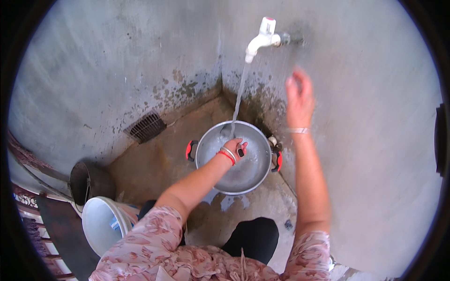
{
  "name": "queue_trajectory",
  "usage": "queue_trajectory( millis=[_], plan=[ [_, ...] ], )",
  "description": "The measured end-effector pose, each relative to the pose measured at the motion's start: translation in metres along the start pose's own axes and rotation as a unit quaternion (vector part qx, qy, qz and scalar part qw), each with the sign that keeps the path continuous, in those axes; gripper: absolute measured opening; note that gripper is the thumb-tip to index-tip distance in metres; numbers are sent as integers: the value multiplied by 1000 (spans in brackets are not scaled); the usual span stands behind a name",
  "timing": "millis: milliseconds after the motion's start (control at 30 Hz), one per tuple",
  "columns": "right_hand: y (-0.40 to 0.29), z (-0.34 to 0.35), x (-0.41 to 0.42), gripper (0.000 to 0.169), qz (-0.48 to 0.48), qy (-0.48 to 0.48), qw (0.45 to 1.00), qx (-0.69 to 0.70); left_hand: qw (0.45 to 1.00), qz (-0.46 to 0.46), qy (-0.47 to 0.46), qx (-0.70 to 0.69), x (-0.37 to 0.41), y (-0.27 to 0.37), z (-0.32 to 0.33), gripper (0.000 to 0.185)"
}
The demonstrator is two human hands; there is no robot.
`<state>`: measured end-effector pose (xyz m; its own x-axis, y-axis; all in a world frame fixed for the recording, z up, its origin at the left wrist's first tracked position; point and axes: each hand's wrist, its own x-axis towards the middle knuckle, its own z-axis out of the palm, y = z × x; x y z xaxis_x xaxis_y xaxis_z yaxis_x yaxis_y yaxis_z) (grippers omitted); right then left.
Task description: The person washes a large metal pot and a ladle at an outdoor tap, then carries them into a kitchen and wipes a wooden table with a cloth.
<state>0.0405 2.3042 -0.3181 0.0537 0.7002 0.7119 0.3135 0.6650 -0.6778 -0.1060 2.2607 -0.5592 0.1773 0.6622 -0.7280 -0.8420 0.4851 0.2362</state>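
Observation:
A round two-handled metal pan [253, 172] with red-and-black handles stands on the wet floor. Water [240, 93] runs into it from a white plastic tap [262, 40] on the wall. My left hand [235, 146] is over the inside of the pan, beside the falling stream, with its fingers curled. A small dark square item [240, 152] with a pale rim shows at these fingers; whether it is worn or held is unclear. My right hand [300, 100], slightly blurred, is raised below and right of the tap, fingers apart and nothing in it.
Grey walls meet in a stained corner behind the pan. A barred drain grate [147, 126] sits low in the left wall. To the left stand a dark bucket [100, 181] and a white bucket [100, 224] with something blue inside. My knee [251, 239] is just in front of the pan.

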Motion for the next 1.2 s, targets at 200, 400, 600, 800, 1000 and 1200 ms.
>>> queue_trajectory(
  millis=[200, 400, 600, 800, 1000, 1200],
  plan=[
    [-97, 3, 76, 31, -170, -56, 980, -83, 946, -22, -14, 323, -104, 13, 5, 9],
    [-82, 20, 86, 27, -170, -104, 979, -32, 937, -84, -27, 338, -159, 37, -37, 13],
    [-17, 2, 14, 29, -82, -78, 993, -20, 918, -49, 15, 393, -204, 70, -77, 12],
    [125, -69, -159, 31, 202, -188, 924, -264, 894, 113, 154, 405, -158, 111, -118, 6],
    [150, -65, -196, 36, 211, -129, 918, -310, 865, 195, 209, 413, -70, 141, -158, 10],
    [9, -24, -2, 42, -82, 17, 991, -108, 875, 219, 189, 389, -40, 123, -166, 11]
  ],
)
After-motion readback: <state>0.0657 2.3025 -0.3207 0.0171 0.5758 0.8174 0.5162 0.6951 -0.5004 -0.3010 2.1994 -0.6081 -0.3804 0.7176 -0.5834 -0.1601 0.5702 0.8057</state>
